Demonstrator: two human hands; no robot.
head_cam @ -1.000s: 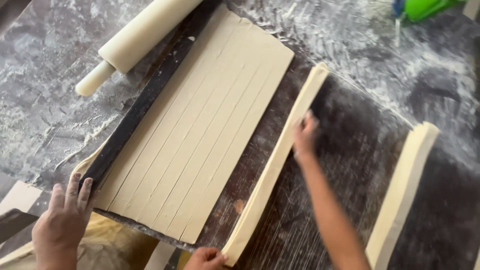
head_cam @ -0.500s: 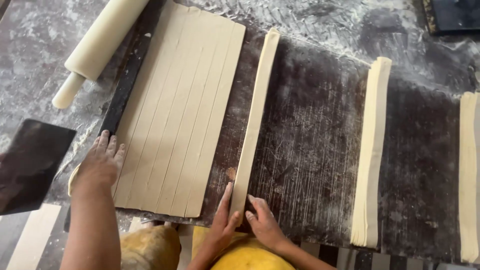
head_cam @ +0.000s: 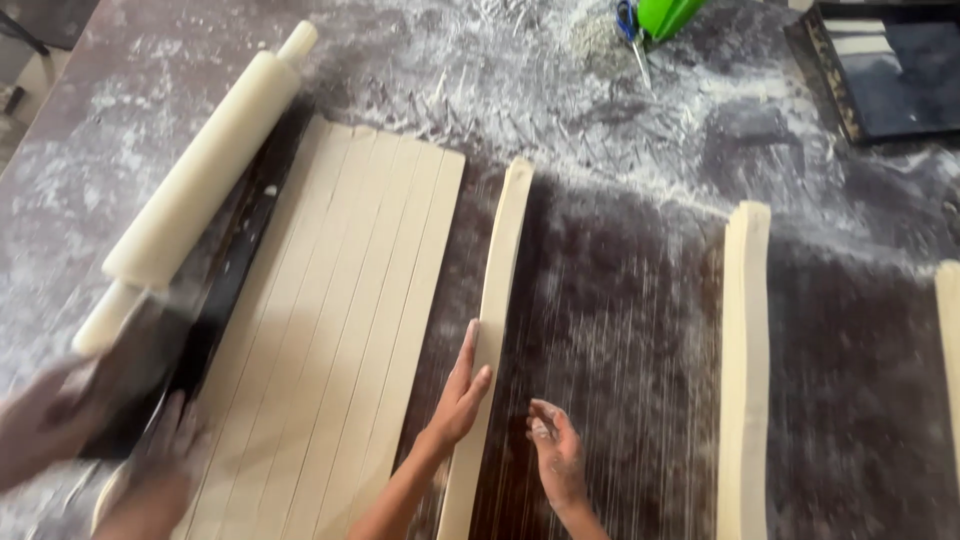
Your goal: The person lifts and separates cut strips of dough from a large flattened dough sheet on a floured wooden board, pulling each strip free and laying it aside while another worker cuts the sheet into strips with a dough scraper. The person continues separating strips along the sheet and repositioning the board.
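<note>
My left hand [head_cam: 458,395] lies flat on the near part of a long pale dough strip [head_cam: 505,250], fingers straight and pointing away from me. My right hand [head_cam: 555,455] hovers open and floury over the dark table just right of that strip, touching nothing. Left of the strip lies a rolled dough sheet [head_cam: 340,330] cut lengthwise into several narrow strips. The strip sits apart from the sheet, on the bare dark surface.
A pale rolling pin [head_cam: 200,190] lies along the sheet's left side. Another person's blurred hands [head_cam: 40,425] [head_cam: 160,465] are at the sheet's near left corner. A second strip [head_cam: 745,360] and a third [head_cam: 948,320] lie further right. A dark tray [head_cam: 900,80] and a green object [head_cam: 660,15] sit at the back.
Both my hands were together at the strip's near end. Now the left hand rests further up the strip and the right has come off it. The other person's hands have shifted at the left.
</note>
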